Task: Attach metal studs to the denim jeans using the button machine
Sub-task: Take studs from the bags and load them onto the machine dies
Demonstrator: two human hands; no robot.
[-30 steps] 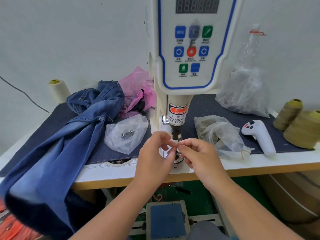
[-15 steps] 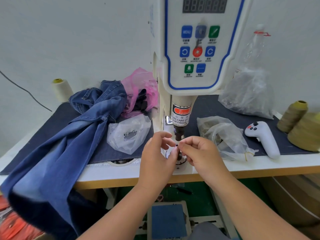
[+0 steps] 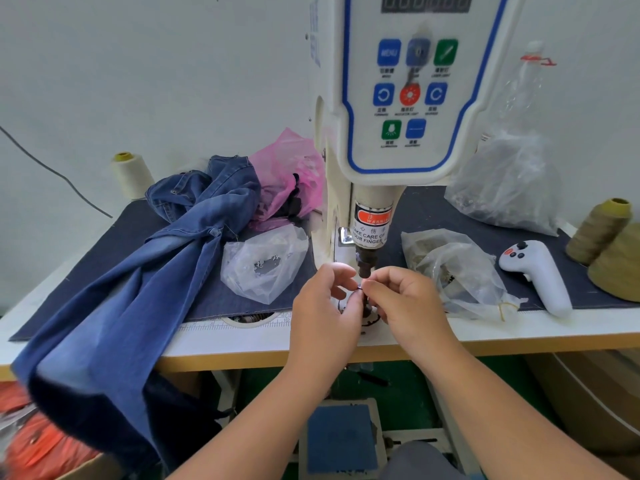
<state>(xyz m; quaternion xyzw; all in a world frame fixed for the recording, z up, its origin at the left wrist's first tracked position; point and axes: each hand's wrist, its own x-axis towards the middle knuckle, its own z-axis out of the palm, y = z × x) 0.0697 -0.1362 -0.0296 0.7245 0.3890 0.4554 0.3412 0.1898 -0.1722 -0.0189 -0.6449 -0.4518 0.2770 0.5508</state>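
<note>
Both hands are up right under the punch head of the button machine [image 3: 398, 109], a cream plastic body with a blue-outlined panel carrying eight coloured buttons. The left hand [image 3: 325, 306] has its fingers curled in, thumb and forefinger tips meeting the right hand [image 3: 405, 303], which pinches a tiny dark metal stud [image 3: 360, 288] just below the steel punch tip. The stud is too small to say much about its shape; whether the left fingers actually grip it too, I can't tell.

The denim jeans [image 3: 145, 271] are off to the left of the left hand, a soft faded-blue heap that drapes over the front edge of the white counter [image 3: 242, 341] and hangs down. They lie on a dark navy cloth mat [image 3: 214, 296] covering most of the counter.

Bags: four crinkly plastic ones. A clear bag [image 3: 266, 265] sits just left of the hands, a pink bag [image 3: 287, 178] behind that, another clear bag of small parts [image 3: 460, 271] just right of the right hand, and a big cloudy bag [image 3: 505, 188] further back on the right.

Thread cones: three, one cream cone [image 3: 130, 174] far left, two olive cones [image 3: 609, 240] far right. A smooth white handheld controller [image 3: 540, 275] lies between the right-hand bag and the olive cones.
</note>
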